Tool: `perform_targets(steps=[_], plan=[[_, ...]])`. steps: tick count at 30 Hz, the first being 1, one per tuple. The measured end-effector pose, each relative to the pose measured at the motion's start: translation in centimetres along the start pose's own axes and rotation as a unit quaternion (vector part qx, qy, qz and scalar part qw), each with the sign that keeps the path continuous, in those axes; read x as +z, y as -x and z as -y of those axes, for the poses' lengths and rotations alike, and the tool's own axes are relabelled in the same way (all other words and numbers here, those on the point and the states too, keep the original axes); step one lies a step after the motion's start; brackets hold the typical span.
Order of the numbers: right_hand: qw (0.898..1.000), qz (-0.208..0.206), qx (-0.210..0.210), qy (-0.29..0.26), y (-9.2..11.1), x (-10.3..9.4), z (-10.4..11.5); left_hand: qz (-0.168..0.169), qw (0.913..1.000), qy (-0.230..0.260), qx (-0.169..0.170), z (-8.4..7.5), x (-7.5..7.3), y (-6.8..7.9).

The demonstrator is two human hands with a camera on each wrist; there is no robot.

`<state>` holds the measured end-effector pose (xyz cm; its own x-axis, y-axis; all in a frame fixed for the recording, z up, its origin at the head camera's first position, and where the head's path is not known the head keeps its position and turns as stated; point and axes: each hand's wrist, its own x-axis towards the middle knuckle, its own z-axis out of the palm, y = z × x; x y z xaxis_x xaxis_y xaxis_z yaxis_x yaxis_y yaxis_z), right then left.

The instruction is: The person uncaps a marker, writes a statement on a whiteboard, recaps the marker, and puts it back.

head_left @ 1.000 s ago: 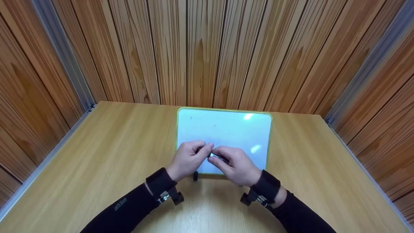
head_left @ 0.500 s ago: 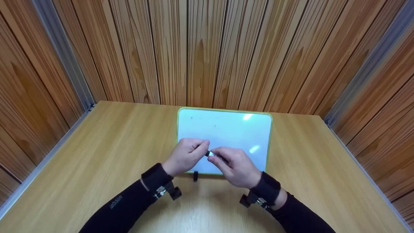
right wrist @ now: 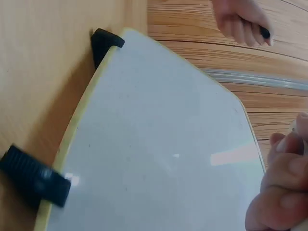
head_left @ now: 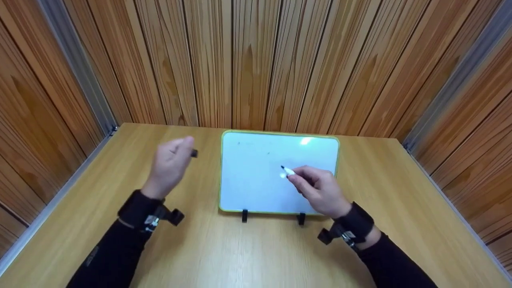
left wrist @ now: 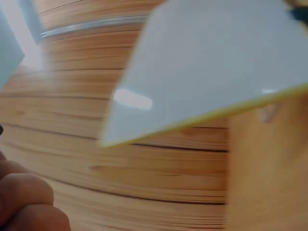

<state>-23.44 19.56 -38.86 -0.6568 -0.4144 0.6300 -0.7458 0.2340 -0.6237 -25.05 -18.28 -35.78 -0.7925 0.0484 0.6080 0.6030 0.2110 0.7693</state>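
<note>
moved apart: left hand [head_left: 168, 167], mid-left of frame, grips the black cap [head_left: 195, 153]. right hand [head_left: 323, 193], centre-right, pinches the marker [head_left: 289, 171] behind its tip [head_left: 283, 167], likely to keep clean.

Desk [head_left: 380, 192]: pale wood, faint grain. Behind desk, back wall [head_left: 256, 68] of upright brown planks, dark seams. Left of desk, left wall [head_left: 36, 104], similar planking; right of desk, right wall [head_left: 476, 168], same. Grey metal strips [head_left: 76, 60] rise from desk's far corners, between walls. Pale metal trim [head_left: 54, 205] along desk's sides. Soft light sheen on desk's near middle.
</note>
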Motion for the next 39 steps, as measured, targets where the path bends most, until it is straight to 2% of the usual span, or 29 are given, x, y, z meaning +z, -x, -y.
perform_targets(steps=[1, 3, 7, 10, 15, 24, 29, 33, 39], plan=[[1.0, 0.01, 0.008, 0.003, 0.0, -0.2, -0.1, 0.028, 0.9992, -0.025, -0.017, 0.4, -0.2, 0.2], [1.0, 0.024, 0.008, 0.003, 0.1, -0.3, -0.3, 0.07, 0.9921, -0.094, -0.044, 1.3, -0.2, 0.2], [1.0, 0.015, 0.005, -0.007, 0.7, -0.5, -0.3, 0.082, 0.9702, -0.208, -0.094, 3.1, -0.5, 0.1], [1.0, 0.005, 0.018, -0.006, 1.0, -0.5, -0.4, 0.099, 0.9533, -0.257, -0.124, 4.2, -1.2, 0.1], [1.0, 0.008, 0.024, 0.002, 1.1, -0.3, -0.5, 0.122, 0.9353, -0.295, -0.153, 5.4, -2.4, -0.1], [0.999, 0.01, 0.046, 0.0, 1.1, 0.4, -0.8, 0.153, 0.9004, -0.364, -0.183, 7.5, -4.4, 0.5], [0.999, 0.009, 0.051, 0.004, 1.3, 0.6, -1.0, 0.177, 0.8847, -0.388, -0.189, 8.0, -5.0, 0.8], [0.999, 0.014, 0.045, 0.004, 1.3, 1.0, -1.0, 0.182, 0.8766, -0.399, -0.197, 8.5, -5.5, 0.9], [0.999, 0.029, 0.043, 0.01, 1.5, 1.6, -1.0, 0.182, 0.8728, -0.405, -0.202, 8.9, -6.0, 1.1]])
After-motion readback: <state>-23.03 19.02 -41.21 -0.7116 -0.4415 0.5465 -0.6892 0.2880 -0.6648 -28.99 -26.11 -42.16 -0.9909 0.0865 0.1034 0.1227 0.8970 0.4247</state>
